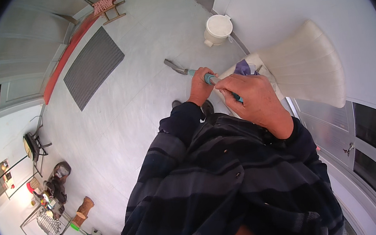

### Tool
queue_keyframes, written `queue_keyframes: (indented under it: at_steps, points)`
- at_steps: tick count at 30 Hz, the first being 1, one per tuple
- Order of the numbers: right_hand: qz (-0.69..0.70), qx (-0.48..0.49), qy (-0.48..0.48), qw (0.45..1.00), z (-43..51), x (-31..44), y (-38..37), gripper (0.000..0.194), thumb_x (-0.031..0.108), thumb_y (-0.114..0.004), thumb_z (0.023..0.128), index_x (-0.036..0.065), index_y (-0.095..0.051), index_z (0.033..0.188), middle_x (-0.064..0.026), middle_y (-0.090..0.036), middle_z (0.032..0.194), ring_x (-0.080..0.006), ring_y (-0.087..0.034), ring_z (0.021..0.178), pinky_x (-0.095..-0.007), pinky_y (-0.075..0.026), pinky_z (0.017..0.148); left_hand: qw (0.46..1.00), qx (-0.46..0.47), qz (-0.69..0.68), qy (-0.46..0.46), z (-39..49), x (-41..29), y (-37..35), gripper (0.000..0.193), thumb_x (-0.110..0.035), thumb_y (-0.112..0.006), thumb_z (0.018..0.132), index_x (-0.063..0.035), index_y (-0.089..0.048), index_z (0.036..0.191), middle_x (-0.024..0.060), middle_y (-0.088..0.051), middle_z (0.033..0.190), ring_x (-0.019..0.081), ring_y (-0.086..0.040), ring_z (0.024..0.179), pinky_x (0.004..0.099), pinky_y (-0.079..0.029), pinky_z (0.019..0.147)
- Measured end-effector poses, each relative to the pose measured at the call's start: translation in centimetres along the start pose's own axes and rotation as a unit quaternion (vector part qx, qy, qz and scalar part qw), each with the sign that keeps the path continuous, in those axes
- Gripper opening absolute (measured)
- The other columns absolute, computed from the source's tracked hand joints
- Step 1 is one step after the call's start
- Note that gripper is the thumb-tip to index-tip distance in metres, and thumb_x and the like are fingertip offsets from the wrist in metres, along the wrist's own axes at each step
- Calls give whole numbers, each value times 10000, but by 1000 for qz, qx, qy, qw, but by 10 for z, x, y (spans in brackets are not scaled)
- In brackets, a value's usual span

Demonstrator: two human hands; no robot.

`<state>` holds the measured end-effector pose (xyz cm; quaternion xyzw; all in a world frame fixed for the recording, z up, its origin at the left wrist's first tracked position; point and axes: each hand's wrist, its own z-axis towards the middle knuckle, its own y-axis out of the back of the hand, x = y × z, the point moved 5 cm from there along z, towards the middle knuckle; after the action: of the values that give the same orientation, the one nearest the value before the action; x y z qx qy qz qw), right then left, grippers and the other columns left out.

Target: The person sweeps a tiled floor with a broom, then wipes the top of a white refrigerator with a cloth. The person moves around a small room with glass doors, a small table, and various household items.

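Note:
Both my hands are closed around a long-handled floor-cleaning tool, apparently a mop. Its narrow grey head [175, 66] meets the pale floor, ahead of my feet. My left hand [201, 86] holds the pole lower down, next to a teal collar [208, 78]. Higher up and closer to my body, my right hand [252, 99] wraps the upper shaft, with a bit of teal grip showing under the fingers. Just beyond the right hand stands a cream padded chair [303, 64]; a purple cloth [242, 67] and other small items lie on its seat, partly hidden by that hand.
A lidded white bucket [219, 27] stands near the wall. A dark ribbed mat [94, 68] lies by the red threshold [71, 38], and a small folding stool [109, 8] is beyond it. Log pieces [82, 211] and a metal frame rack [47, 233] are at left.

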<state>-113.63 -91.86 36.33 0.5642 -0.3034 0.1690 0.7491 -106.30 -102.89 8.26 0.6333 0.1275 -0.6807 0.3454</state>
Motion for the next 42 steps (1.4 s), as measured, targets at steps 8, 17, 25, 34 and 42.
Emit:
queue_keyframes:
  at_steps: [8, 17, 25, 34, 42]
  points:
    - [-17, -78, -181, 980, 60, -21, 31, 183, 5, -696, 902, 47, -753, 1071, -122, -769, 899, -313, -736, 742, -354, -571, 674, 993, 114, 5, -38, 91, 7, -33, 268, -82, -832, 765, -68, -640, 952, 159, -653, 946, 391, -623, 928, 453, -487, 800]
    - [1, -217, -301, 929, 138, -12, 14, 273, 78, -725, 953, 23, -710, 1220, -86, -763, 898, -185, -674, 736, -306, -539, 712, 968, 221, -117, -9, 168, 3, -22, 323, -160, -813, 838, -47, -618, 1069, 175, -644, 1028, 400, -632, 1000, 485, -497, 875]
    - [64, -436, -403, 802, 118, -106, 30, 345, 286, -747, 1026, -6, -705, 1204, -45, -737, 1007, -120, -627, 858, -284, -519, 761, 921, 372, -55, 99, 186, 51, 10, 687, -323, -794, 921, 8, -535, 1464, 197, -697, 1260, 318, -672, 1197, 401, -518, 1033]
    - [48, -430, -443, 785, 100, -256, 50, 319, 304, -737, 1015, -13, -747, 1048, -29, -691, 780, -90, -589, 631, -282, -449, 576, 923, 265, 72, 271, 177, 235, 222, 407, -332, -787, 936, 18, -726, 1135, 172, -780, 1016, 281, -755, 983, 395, -579, 875]
    - [51, -411, -472, 778, 83, -374, 196, 441, 389, -638, 1014, -13, -805, 939, -30, -646, 682, -107, -545, 557, -284, -442, 536, 884, 109, 96, 443, 120, 258, 360, 254, -222, -718, 959, 5, -755, 1067, 79, -754, 956, 177, -695, 865, 324, -542, 774]
